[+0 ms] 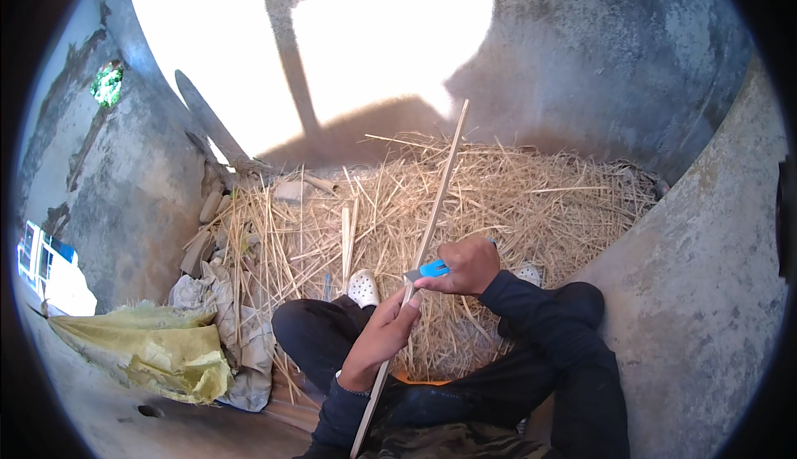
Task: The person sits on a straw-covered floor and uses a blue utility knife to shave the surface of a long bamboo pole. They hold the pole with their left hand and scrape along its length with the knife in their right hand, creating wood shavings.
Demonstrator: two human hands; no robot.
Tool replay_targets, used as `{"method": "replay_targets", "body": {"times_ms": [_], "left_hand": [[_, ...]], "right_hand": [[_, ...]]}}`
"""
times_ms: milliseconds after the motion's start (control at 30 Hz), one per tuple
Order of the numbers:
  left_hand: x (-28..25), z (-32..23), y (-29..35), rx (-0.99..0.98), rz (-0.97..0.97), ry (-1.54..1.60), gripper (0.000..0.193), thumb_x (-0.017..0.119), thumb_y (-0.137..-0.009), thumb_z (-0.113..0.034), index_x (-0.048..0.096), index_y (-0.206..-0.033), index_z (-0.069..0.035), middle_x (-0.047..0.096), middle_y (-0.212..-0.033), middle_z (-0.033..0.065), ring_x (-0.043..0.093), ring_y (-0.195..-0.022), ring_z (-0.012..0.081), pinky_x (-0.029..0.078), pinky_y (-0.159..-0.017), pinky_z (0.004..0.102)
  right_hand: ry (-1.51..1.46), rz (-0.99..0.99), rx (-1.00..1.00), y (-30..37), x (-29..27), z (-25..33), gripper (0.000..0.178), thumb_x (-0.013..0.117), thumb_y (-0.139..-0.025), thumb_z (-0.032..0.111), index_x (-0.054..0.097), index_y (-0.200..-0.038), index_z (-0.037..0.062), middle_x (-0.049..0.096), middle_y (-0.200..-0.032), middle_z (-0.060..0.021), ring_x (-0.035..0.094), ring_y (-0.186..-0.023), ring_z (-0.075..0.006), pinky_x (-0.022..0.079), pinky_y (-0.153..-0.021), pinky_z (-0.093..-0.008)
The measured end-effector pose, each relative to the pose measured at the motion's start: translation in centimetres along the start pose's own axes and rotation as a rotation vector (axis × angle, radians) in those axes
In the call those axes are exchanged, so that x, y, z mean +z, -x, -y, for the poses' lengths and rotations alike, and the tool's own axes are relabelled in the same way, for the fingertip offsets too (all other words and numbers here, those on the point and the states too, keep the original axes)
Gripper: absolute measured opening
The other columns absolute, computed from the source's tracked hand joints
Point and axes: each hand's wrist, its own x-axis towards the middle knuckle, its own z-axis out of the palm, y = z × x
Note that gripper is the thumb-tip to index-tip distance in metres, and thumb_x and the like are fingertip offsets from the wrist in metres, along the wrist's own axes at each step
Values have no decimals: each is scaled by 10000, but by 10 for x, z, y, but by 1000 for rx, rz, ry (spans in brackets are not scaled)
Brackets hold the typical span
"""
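My left hand [380,336] grips a long thin pale stick [437,196] that runs from my lap up and away over the straw. In my right hand [466,265] is a small knife with a blue handle [432,269]; its blade rests against the stick just above my left fingers. I sit with my knees spread, in dark trousers and dark sleeves. A white perforated shoe [363,286] shows between my knees and another shoe [527,274] peeks out beside my right arm.
A heap of dry straw and split strips [515,202] covers the ground ahead. Grey concrete walls [689,268] curve around both sides. A yellow sack [166,347] and crumpled grey sacks [224,310] lie at my left. Sunlit patches [365,36] fall on the far floor.
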Motion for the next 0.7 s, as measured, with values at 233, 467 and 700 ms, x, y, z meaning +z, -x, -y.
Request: {"method": "replay_targets", "body": {"times_ms": [233, 467, 700], "left_hand": [[-2, 10, 2, -7, -14, -54, 235, 444, -1026, -295, 505, -1151, -105, 439, -753, -55, 327, -482, 9, 256, -421, 181], [-4, 5, 9, -71, -7, -30, 328, 442, -1027, -286, 497, -1238, -41, 432, -761, -54, 384, -652, 30, 332, -560, 198], [-4, 16, 15, 58, -30, -152, 408, 447, -1027, -273, 424, -1362, -41, 395, -719, -63, 341, -563, 14, 284, -487, 177]], "right_hand": [[84, -3, 88, -5, 2, -10, 692, 578, -756, 748, 492, -499, 110, 485, -434, -78, 543, -389, -254, 424, -401, -380], [-31, 54, 52, 10, 14, 9, 704, 525, -785, 759, 518, -508, 112, 523, -455, -92, 552, -396, -264, 427, -401, -383], [60, -23, 107, -5, 8, -32, 709, 534, -765, 773, 494, -513, 111, 469, -433, -76, 532, -391, -265, 409, -393, -393]]}}
